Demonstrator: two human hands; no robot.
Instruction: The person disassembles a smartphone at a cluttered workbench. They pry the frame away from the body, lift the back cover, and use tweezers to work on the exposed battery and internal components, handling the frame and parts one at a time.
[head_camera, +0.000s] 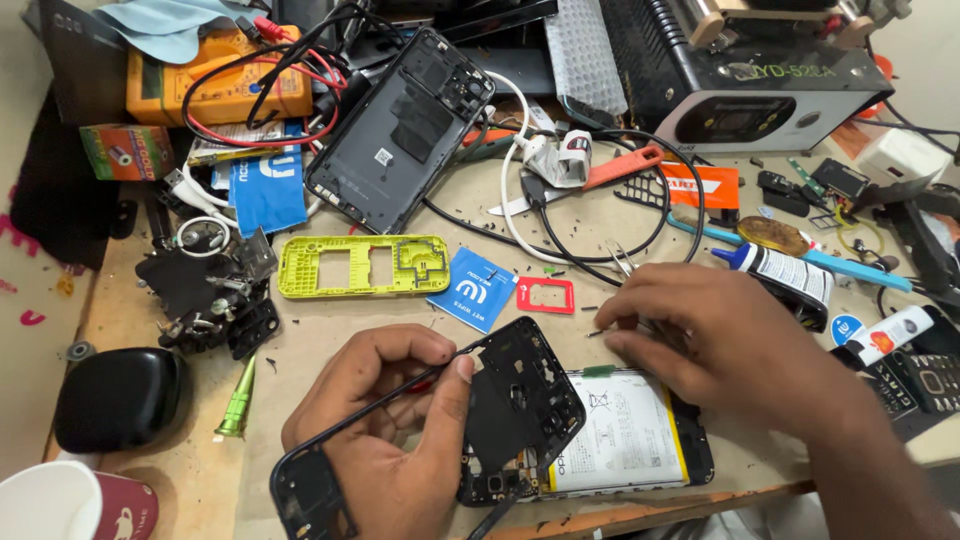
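- Two hands work low over a cluttered bench (200, 470), and much of what they do is hard to read.
- The right hand (715, 335) lies knuckles-up, fingers bunched toward a tiny dark speck near its fingertips (612, 338); whether it pinches anything I cannot tell, as the hand hides its own tips.
- The right forearm runs off the bottom right corner.
- The left hand (385, 440) grasps a black phone frame (515, 395), thumb pressed on the upper rail, fingers curled beneath and mostly hidden.
- The frame tilts from lower left to upper right; its lower end is cut off by the picture's bottom edge.
- It is thin, black, open in the middle, with small cut-outs and a camera opening at the upper end.
- It overlaps an opened phone (625, 430) lying flat just beside, showing a white battery; the phone's left part is hidden behind the frame.
- A slim dark tool (495, 518) pokes out below, its end cut off.
- Farther up lie a yellow-green frame (362, 266), a grey back cover (405, 130), a small red frame (545, 296) and a glue tube (785, 275).
- A cup (70, 505) is cropped at the bottom left.
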